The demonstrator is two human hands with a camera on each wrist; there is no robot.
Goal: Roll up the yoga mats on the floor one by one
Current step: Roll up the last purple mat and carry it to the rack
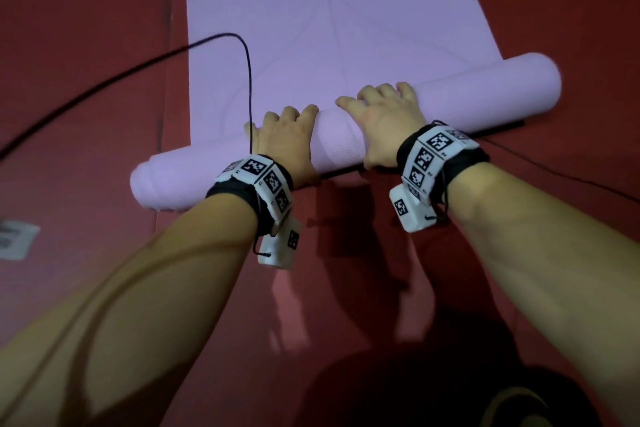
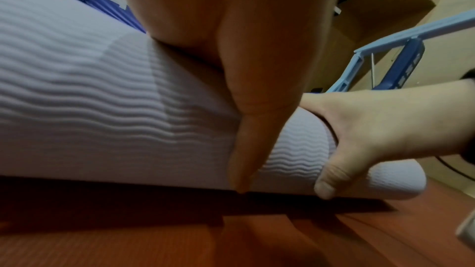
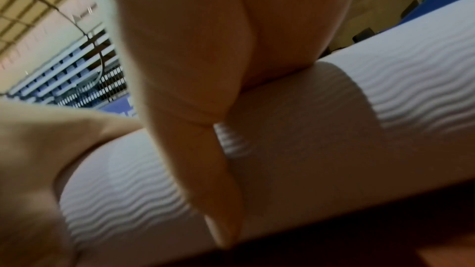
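A lilac yoga mat lies on the red floor, its near end wound into a thick roll (image 1: 485, 87) that runs slantwise from lower left to upper right. The unrolled part (image 1: 311, 10) stretches away from me. My left hand (image 1: 287, 135) grips the roll left of its middle, fingers curled over the top. My right hand (image 1: 381, 118) grips it just to the right in the same way. In the left wrist view the left hand's thumb (image 2: 257, 119) lies down the roll's ribbed near side (image 2: 102, 109), and the right hand (image 2: 372, 129) clasps it beyond. The right wrist view shows the right thumb (image 3: 195, 139) on the roll (image 3: 372, 129).
A black cable (image 1: 247, 73) loops from the left floor across the flat mat to my left wrist. A thin cable (image 1: 554, 173) trails on the red floor (image 1: 86, 80) at the right. A white label (image 1: 15, 239) lies at the left edge. A blue rack (image 2: 385, 48) stands behind.
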